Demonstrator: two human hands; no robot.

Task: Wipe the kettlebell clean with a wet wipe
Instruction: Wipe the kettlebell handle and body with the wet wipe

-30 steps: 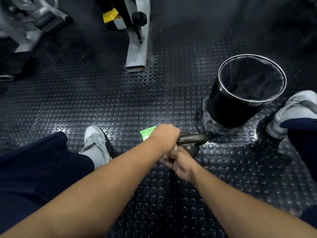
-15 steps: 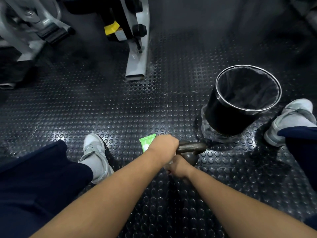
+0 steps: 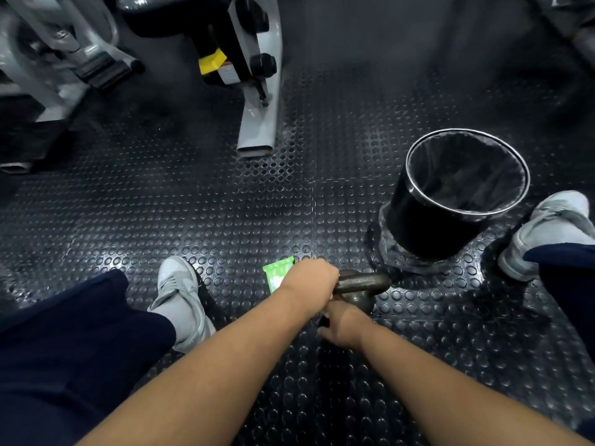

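Note:
A dark iron kettlebell (image 3: 362, 284) stands on the studded rubber floor between my feet. My left hand (image 3: 309, 281) is closed over the left end of its handle. My right hand (image 3: 343, 323) presses against the near side of the ball below the handle, fingers curled under and mostly hidden. Only a pale sliver of the wet wipe (image 3: 331, 298) shows between my two hands. A green wet-wipe pack (image 3: 277, 274) lies on the floor just behind my left hand, partly covered by it.
A black bin (image 3: 418, 226) lined with a bag stands just right of and behind the kettlebell. My grey shoes (image 3: 178, 291) (image 3: 553, 230) flank the spot. A gym machine's grey leg (image 3: 257, 123) and other equipment (image 3: 64, 59) stand farther back.
My right hand has slid closer in against the kettlebell's near side and curled its fingers under. My left hand keeps its grip on the handle. The view has tilted slightly.

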